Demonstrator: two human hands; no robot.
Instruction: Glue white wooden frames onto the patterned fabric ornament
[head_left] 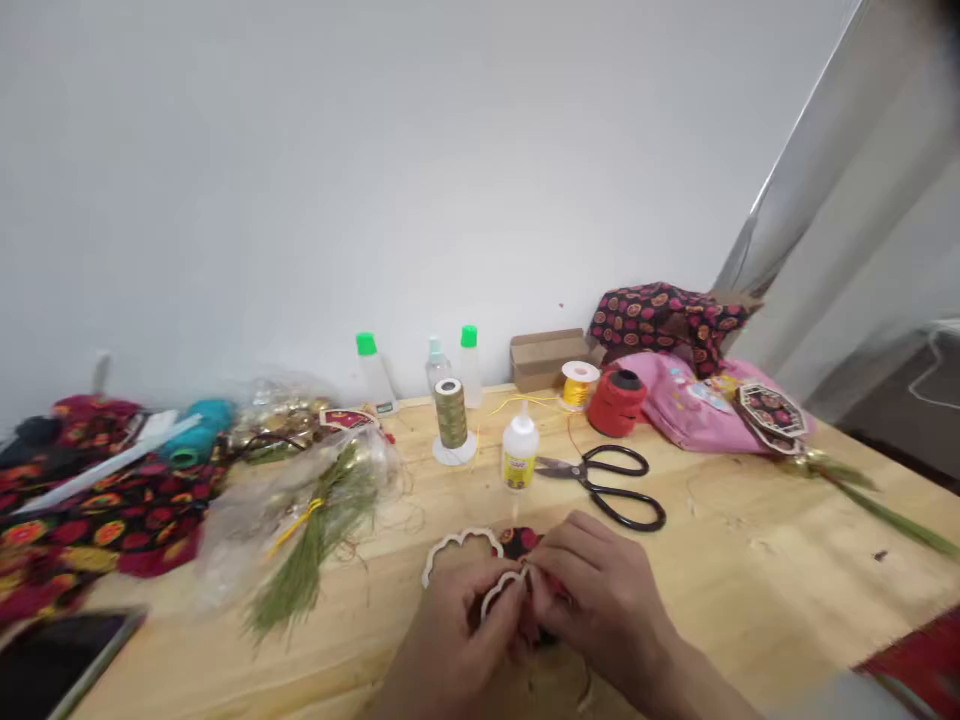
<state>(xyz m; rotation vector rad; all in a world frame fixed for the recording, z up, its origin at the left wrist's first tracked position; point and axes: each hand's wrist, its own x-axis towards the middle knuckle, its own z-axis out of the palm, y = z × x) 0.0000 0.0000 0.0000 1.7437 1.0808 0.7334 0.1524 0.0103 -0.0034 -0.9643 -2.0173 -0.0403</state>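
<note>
My left hand [457,625] is closed with thumb and fingers round a pale piece with a scalloped edge [504,582]. My right hand [604,590] meets it, fingertips pinched together at the same edge, over dark red patterned fabric [555,590]. What lies between the right fingertips is mostly hidden. Just behind the left hand is another pale scalloped frame [463,540] on the table, and beside it shows a dark patterned fabric piece [519,542]. A glue bottle [519,455] with a yellow label stands beyond my hands, next to black-handled scissors [600,478].
At the back are a green thread spool [451,415], green-capped bottles [469,370], a yellow thread spool [577,385] and a red thread cone [616,403]. A green tassel [307,560], patterned cloth [105,530] and phone [64,660] lie left; a pink bag [679,405] sits right.
</note>
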